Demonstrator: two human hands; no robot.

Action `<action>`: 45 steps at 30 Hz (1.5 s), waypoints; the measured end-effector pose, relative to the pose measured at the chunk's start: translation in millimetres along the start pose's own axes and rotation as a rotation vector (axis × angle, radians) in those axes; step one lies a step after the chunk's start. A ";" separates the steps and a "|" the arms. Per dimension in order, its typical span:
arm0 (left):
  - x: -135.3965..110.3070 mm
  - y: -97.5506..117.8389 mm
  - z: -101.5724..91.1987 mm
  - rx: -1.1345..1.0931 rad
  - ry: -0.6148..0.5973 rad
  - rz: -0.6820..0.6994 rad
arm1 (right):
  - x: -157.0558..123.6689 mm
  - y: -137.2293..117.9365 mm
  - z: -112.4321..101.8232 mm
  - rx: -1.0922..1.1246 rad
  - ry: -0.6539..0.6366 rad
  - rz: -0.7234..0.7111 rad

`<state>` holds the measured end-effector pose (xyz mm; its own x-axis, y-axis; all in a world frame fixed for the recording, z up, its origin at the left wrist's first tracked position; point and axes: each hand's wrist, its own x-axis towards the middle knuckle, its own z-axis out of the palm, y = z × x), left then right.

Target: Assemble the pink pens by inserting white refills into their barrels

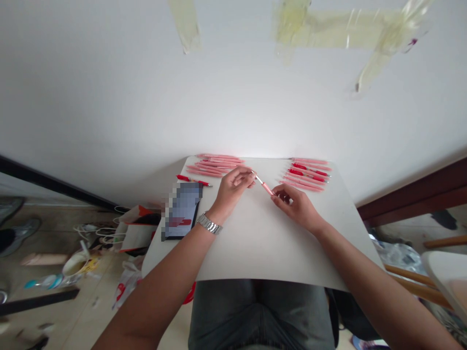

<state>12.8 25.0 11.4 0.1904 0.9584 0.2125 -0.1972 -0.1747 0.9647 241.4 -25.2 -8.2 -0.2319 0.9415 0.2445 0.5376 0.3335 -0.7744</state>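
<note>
Both of my hands meet over the middle of a small white table (255,243) and hold one pink pen (265,186) between them. My left hand (233,187), with a metal watch at the wrist, pinches the pen's thin tip end. My right hand (295,201) grips the pink barrel end. Behind my left hand lies a row of pink pen parts (215,164). A second row of pink and red pens (308,172) lies at the far right of the table. A single red pen (193,180) lies apart at the left.
A phone (182,210) lies on the table's left side. A white wall stands right behind the table. Bags and clutter (124,233) cover the floor at the left. Wooden furniture (412,199) is at the right. My lap is under the table's near edge.
</note>
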 end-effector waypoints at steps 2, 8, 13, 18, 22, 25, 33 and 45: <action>0.7 1.6 -1.5 0.031 0.003 0.019 | 0.2 -0.4 -0.5 0.001 0.010 -0.001; 4.3 4.6 -12.1 0.329 0.102 0.197 | 0.3 -0.2 -1.9 0.021 0.030 -0.002; 6.0 0.8 -23.9 0.750 0.124 0.360 | 0.4 0.1 -1.6 0.026 0.033 0.005; 7.3 -2.8 -34.5 1.006 0.107 0.381 | 0.9 -0.4 -2.0 0.029 0.040 0.006; 4.0 1.8 -35.5 1.264 0.088 0.278 | 1.3 2.1 -1.7 0.041 0.044 0.010; 1.5 6.5 -32.6 1.382 0.070 0.224 | 1.3 3.3 -1.7 0.044 0.050 0.016; -0.1 5.7 -30.7 1.459 0.035 0.186 | 1.6 0.3 -2.9 0.041 0.043 0.019; -0.1 -0.1 -32.2 1.492 0.024 0.187 | 1.3 -2.5 -2.9 0.047 0.047 0.020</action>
<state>-18.2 32.2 6.3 0.2557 0.8976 0.3590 0.9196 -0.3404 0.1960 242.2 -24.7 -4.3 -0.1829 0.9496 0.2547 0.5027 0.3130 -0.8058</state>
